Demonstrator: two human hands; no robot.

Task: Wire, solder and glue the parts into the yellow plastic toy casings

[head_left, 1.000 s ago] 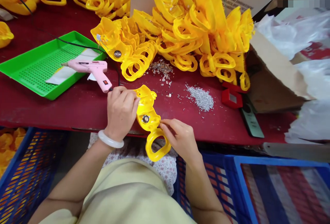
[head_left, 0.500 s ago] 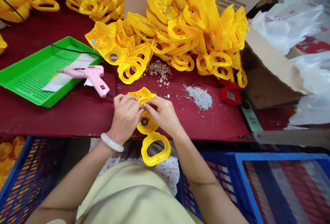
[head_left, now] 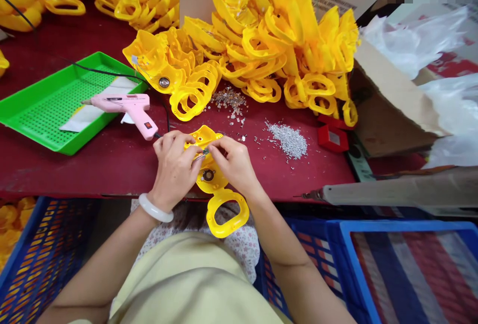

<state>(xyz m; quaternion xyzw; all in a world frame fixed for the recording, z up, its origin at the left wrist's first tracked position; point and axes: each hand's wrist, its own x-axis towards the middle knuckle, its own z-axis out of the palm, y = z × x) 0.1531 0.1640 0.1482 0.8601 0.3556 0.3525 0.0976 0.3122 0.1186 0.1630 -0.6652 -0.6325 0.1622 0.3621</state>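
Observation:
Over the front edge of the table lies a yellow plastic shell (head_left: 212,184) with a round speaker-like disc (head_left: 208,175) in it and a looped handle end (head_left: 227,213) jutting toward my lap. My left hand (head_left: 175,164), with a white bangle on its wrist, pinches a small green-and-silver part (head_left: 204,153) above the shell. My right hand (head_left: 234,162) is closed at the other end of that part, thumb and forefinger together. Its exact kind is too small to make out, and my fingers hide some of the shell.
A pink glue gun (head_left: 123,105) rests by a green tray (head_left: 70,147). Yellow shells (head_left: 261,50) are heaped behind small metal discs (head_left: 231,101) and silver pins or screws (head_left: 289,140). A red box (head_left: 332,138), carton (head_left: 396,100), grey power screwdriver (head_left: 392,188) and blue crate (head_left: 347,234) are on the right.
Both hands have shifted slightly left and drawn apart a little, so the small part now shows between the fingertips. At the right, the grey screwdriver has moved further left and up into view.

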